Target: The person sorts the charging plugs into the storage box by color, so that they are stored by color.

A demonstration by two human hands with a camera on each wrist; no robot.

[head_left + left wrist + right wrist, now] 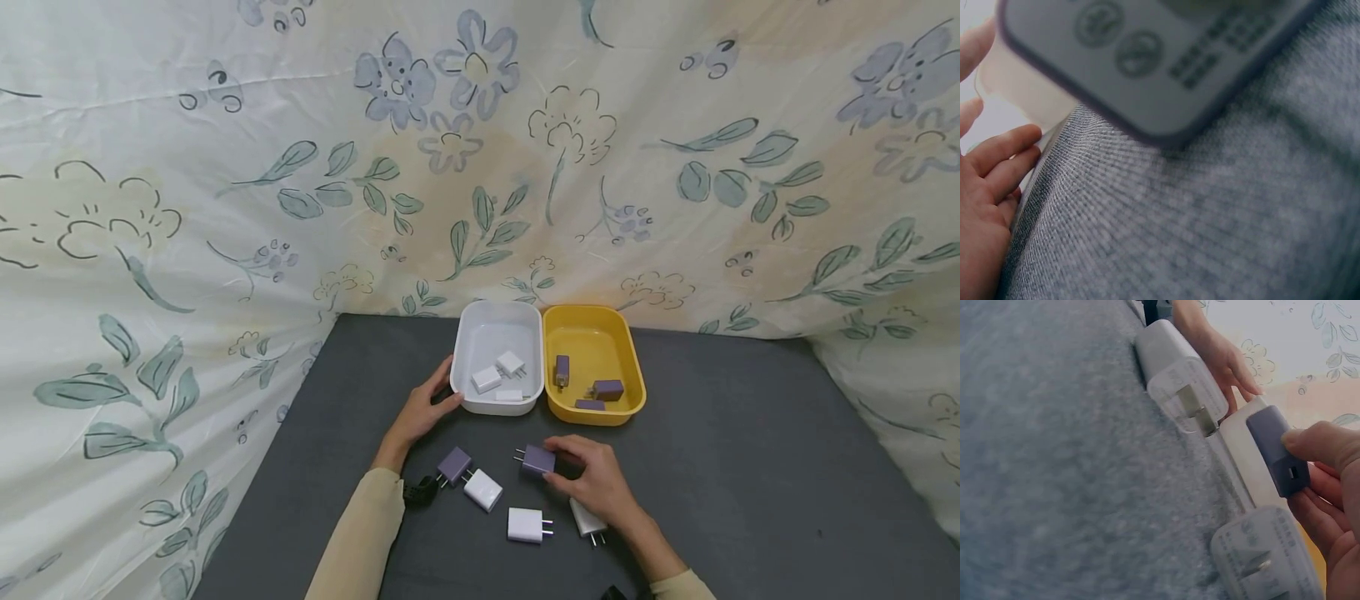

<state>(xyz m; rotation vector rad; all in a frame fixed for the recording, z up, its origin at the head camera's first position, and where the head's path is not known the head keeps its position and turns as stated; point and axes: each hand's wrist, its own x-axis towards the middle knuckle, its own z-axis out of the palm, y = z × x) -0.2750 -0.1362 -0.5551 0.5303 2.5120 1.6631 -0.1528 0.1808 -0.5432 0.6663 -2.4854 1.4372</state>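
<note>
My right hand (596, 477) pinches a purple wall charger (537, 461) between thumb and fingers, its prongs facing left. The right wrist view also shows this purple charger (1275, 450), with a port on its near end. My left hand (422, 414) touches the left side and front corner of a white bin (498, 408), fingers fairly straight. Several white chargers (511, 364) lie inside that bin. To its right stands a yellow bin (626, 367) with purple chargers (607, 390) in it. Another purple charger (454, 465) lies on the cloth beside my left wrist.
On the dark cloth (735, 467) lie a white charger (483, 490), a second white charger (525, 526) nearer the front, and a third white charger (587, 518) partly under my right hand. A floral curtain (480, 242) hangs behind the bins and along the left side.
</note>
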